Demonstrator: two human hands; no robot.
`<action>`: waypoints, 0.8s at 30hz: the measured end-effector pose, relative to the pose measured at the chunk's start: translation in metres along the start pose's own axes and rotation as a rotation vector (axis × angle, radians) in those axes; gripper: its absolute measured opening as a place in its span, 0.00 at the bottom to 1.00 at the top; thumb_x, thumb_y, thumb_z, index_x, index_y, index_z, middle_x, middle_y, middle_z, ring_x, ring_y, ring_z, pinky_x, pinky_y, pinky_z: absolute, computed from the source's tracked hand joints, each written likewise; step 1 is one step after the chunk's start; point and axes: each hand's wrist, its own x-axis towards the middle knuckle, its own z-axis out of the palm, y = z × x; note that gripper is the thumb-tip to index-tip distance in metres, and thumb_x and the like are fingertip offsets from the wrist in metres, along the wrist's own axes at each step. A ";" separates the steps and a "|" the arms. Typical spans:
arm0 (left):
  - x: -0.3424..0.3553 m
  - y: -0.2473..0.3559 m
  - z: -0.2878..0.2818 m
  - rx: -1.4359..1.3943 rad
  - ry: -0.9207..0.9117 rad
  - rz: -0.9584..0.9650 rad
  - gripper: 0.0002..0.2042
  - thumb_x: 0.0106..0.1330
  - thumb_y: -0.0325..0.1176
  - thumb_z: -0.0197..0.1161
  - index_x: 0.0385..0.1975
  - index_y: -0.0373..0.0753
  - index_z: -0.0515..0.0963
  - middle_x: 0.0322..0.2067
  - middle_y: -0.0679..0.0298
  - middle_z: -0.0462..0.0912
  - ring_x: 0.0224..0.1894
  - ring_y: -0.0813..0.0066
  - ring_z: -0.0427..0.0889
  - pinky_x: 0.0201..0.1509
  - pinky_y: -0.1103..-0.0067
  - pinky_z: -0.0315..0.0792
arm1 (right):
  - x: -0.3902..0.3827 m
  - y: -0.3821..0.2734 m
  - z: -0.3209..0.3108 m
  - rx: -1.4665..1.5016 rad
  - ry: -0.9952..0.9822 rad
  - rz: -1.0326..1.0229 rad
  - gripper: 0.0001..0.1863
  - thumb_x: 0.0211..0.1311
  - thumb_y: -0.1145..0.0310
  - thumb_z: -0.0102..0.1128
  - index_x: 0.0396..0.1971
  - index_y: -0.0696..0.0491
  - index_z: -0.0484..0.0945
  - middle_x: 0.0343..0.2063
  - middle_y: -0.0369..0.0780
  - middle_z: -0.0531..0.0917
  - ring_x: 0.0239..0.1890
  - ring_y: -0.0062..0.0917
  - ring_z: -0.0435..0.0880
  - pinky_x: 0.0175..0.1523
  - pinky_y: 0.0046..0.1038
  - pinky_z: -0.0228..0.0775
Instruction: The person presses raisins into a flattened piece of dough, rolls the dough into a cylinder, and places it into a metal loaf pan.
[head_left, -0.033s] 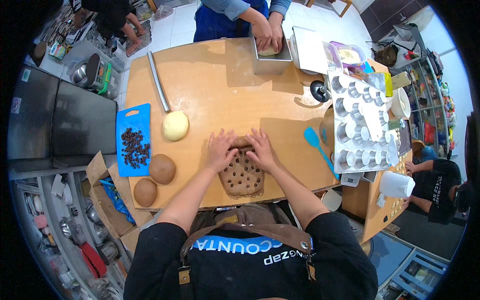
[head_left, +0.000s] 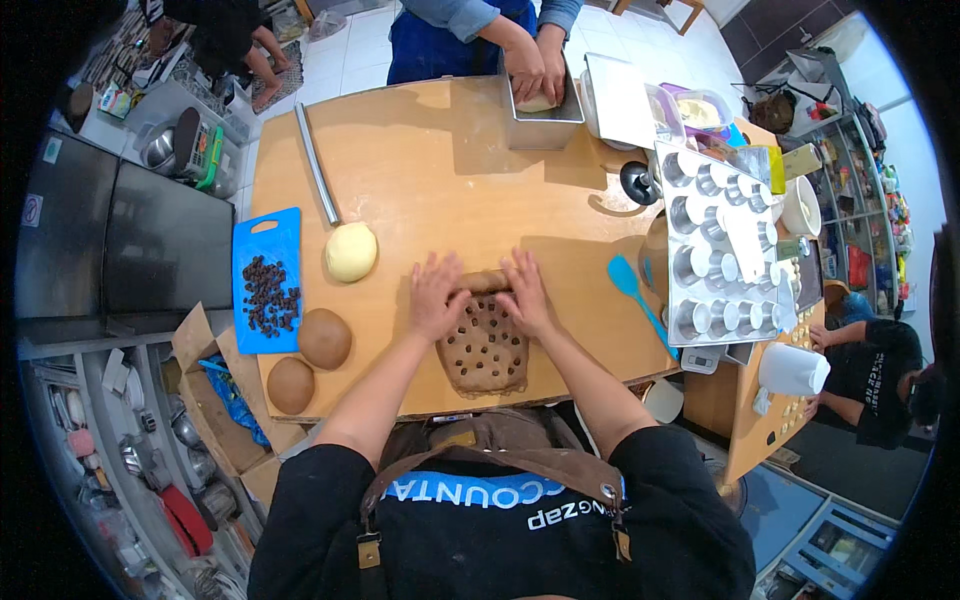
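Note:
A slab of brown dough (head_left: 482, 355) studded with dark chunks lies before me, its far edge turned into a short roll (head_left: 483, 282). My left hand (head_left: 435, 305) is at the roll's left end, thumb near it, fingers spread. My right hand (head_left: 527, 300) is at the other end, fingers likewise apart. A pale yellow dough ball (head_left: 351, 251) lies to the left beyond my left hand, with two brown balls (head_left: 324, 338) nearer me. A blue board (head_left: 266, 227) at left holds dark chunks (head_left: 270, 295). A blue spatula (head_left: 627, 277) lies at right.
Across the wooden table (head_left: 420, 150), a co-worker's hands (head_left: 535, 65) press pale dough in a metal tin (head_left: 540, 130). A steel rod (head_left: 316, 160) lies back left. Metal cups on a tray (head_left: 710, 335) crowd the right, where another person (head_left: 880, 380) works. A cardboard box (head_left: 235, 440) stands lower left.
My fingers have shifted slightly outward from the rolled edge, leaving more of the roll showing. The dough slab and surrounding items look unchanged.

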 end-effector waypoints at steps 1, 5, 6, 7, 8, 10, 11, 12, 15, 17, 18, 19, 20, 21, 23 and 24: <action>0.002 -0.008 0.010 0.001 0.002 0.001 0.15 0.66 0.37 0.52 0.51 0.42 0.74 0.54 0.61 0.74 0.62 0.54 0.64 0.65 0.61 0.58 | 0.009 -0.001 0.001 0.064 0.158 0.088 0.28 0.62 0.62 0.53 0.62 0.53 0.62 0.65 0.47 0.59 0.68 0.47 0.52 0.71 0.44 0.41; -0.002 -0.011 0.037 -0.214 -0.040 -0.174 0.13 0.65 0.36 0.53 0.46 0.41 0.77 0.49 0.59 0.78 0.59 0.56 0.69 0.63 0.62 0.60 | 0.023 0.001 0.015 -0.038 -0.075 0.076 0.25 0.63 0.64 0.52 0.60 0.53 0.65 0.63 0.46 0.63 0.67 0.45 0.56 0.71 0.44 0.43; -0.003 -0.006 0.036 -0.326 -0.077 -0.184 0.12 0.65 0.36 0.54 0.45 0.40 0.77 0.48 0.59 0.79 0.57 0.57 0.72 0.63 0.63 0.61 | 0.021 0.000 0.013 0.022 -0.133 0.057 0.25 0.63 0.64 0.52 0.59 0.52 0.66 0.62 0.46 0.65 0.67 0.45 0.57 0.71 0.44 0.44; -0.004 -0.004 0.032 -0.326 -0.078 -0.183 0.12 0.65 0.36 0.54 0.45 0.40 0.77 0.48 0.59 0.79 0.57 0.57 0.72 0.63 0.63 0.61 | 0.019 0.000 0.011 0.083 -0.192 0.038 0.24 0.63 0.65 0.52 0.59 0.52 0.67 0.61 0.45 0.67 0.66 0.44 0.59 0.70 0.44 0.45; -0.005 -0.001 0.026 -0.406 -0.139 -0.175 0.12 0.64 0.37 0.55 0.44 0.40 0.77 0.47 0.59 0.79 0.56 0.56 0.73 0.62 0.64 0.62 | 0.013 0.003 0.010 0.083 -0.192 0.038 0.24 0.63 0.65 0.52 0.59 0.52 0.67 0.61 0.45 0.67 0.66 0.44 0.59 0.70 0.44 0.45; -0.011 0.000 0.020 -0.485 -0.200 -0.165 0.12 0.64 0.37 0.55 0.44 0.40 0.77 0.46 0.59 0.80 0.54 0.55 0.75 0.62 0.64 0.62 | -0.003 0.007 0.006 0.041 -0.240 -0.119 0.25 0.62 0.66 0.53 0.60 0.51 0.67 0.60 0.45 0.68 0.65 0.45 0.60 0.69 0.45 0.48; -0.015 -0.002 0.016 -0.479 -0.227 -0.064 0.13 0.63 0.37 0.56 0.45 0.40 0.77 0.47 0.59 0.79 0.56 0.55 0.73 0.63 0.63 0.61 | -0.007 0.004 0.001 0.042 -0.241 -0.125 0.25 0.62 0.66 0.53 0.60 0.51 0.67 0.60 0.45 0.68 0.65 0.45 0.60 0.69 0.45 0.48; -0.019 -0.003 0.012 -0.471 -0.255 0.037 0.14 0.62 0.37 0.57 0.46 0.40 0.77 0.49 0.59 0.78 0.59 0.56 0.71 0.64 0.63 0.59 | -0.011 0.002 -0.004 0.021 -0.234 -0.176 0.25 0.62 0.67 0.53 0.60 0.51 0.67 0.60 0.45 0.68 0.65 0.45 0.60 0.69 0.45 0.48; -0.016 0.007 -0.009 -0.262 -0.163 0.059 0.16 0.62 0.38 0.57 0.48 0.40 0.76 0.54 0.60 0.75 0.63 0.57 0.65 0.66 0.61 0.55 | -0.013 -0.006 -0.007 0.006 -0.070 -0.150 0.25 0.62 0.68 0.53 0.61 0.51 0.66 0.60 0.44 0.69 0.65 0.45 0.60 0.69 0.45 0.49; -0.009 -0.005 0.004 -0.338 -0.039 -0.104 0.16 0.63 0.40 0.56 0.48 0.41 0.76 0.56 0.61 0.74 0.64 0.57 0.64 0.66 0.61 0.54 | -0.006 -0.006 -0.004 0.017 0.081 -0.076 0.25 0.62 0.68 0.53 0.61 0.51 0.66 0.60 0.43 0.69 0.65 0.44 0.60 0.69 0.44 0.50; -0.009 -0.010 0.013 -0.415 0.078 -0.270 0.17 0.63 0.41 0.56 0.49 0.42 0.76 0.57 0.61 0.73 0.64 0.57 0.63 0.67 0.61 0.53 | 0.003 -0.001 -0.001 0.143 0.088 0.051 0.25 0.62 0.68 0.53 0.60 0.51 0.67 0.60 0.43 0.69 0.65 0.43 0.61 0.69 0.43 0.49; -0.013 -0.013 0.021 -0.415 0.076 -0.270 0.17 0.63 0.41 0.56 0.49 0.42 0.76 0.57 0.61 0.73 0.64 0.57 0.63 0.67 0.61 0.53 | 0.006 0.001 0.001 0.268 0.094 0.179 0.24 0.61 0.68 0.53 0.59 0.52 0.68 0.59 0.43 0.70 0.65 0.42 0.61 0.69 0.42 0.49; -0.014 -0.014 0.025 -0.307 -0.051 -0.221 0.17 0.63 0.41 0.55 0.49 0.43 0.77 0.57 0.62 0.73 0.63 0.59 0.65 0.66 0.62 0.54 | 0.006 -0.001 0.003 0.268 0.093 0.179 0.24 0.61 0.68 0.53 0.59 0.52 0.68 0.59 0.43 0.70 0.65 0.42 0.61 0.69 0.42 0.49; -0.016 -0.015 0.029 -0.198 -0.176 -0.170 0.17 0.64 0.42 0.55 0.49 0.44 0.77 0.57 0.63 0.74 0.61 0.61 0.67 0.65 0.63 0.56 | 0.006 -0.003 0.005 0.172 -0.028 0.110 0.23 0.61 0.67 0.54 0.58 0.52 0.70 0.58 0.43 0.72 0.64 0.42 0.63 0.69 0.42 0.50; -0.022 -0.009 0.029 -0.271 -0.276 -0.195 0.16 0.63 0.41 0.56 0.49 0.44 0.77 0.56 0.65 0.74 0.60 0.63 0.69 0.64 0.65 0.57 | 0.002 -0.003 0.006 0.072 -0.146 0.045 0.22 0.61 0.67 0.54 0.56 0.52 0.71 0.57 0.43 0.73 0.64 0.41 0.65 0.69 0.41 0.51; -0.024 -0.003 0.023 -0.343 -0.375 -0.220 0.16 0.62 0.40 0.57 0.49 0.45 0.77 0.56 0.66 0.74 0.58 0.65 0.70 0.64 0.66 0.59 | -0.006 -0.002 0.004 0.121 -0.163 -0.017 0.22 0.60 0.67 0.56 0.55 0.52 0.72 0.56 0.42 0.74 0.63 0.42 0.65 0.68 0.42 0.51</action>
